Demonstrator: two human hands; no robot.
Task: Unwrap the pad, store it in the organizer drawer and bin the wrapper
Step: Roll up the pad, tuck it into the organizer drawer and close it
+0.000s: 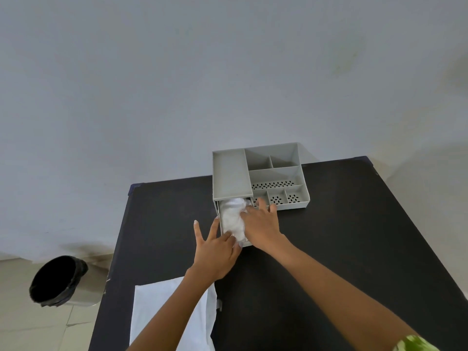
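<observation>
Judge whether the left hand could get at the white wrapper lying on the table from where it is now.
Probably yes. The wrapper lies flat right under the left forearm, uncovered, while the left hand rests at the open drawer, so drawing back should reach it.

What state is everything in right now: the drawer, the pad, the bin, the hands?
Organizer drawer: pulled open.
Pad: white, lying in the drawer.
Left hand: fingers on the pad's near end.
Right hand: pressing the pad's right side.
Wrapper: flat on the table, not yet binned.
Bin: open, black liner, on the floor.
</observation>
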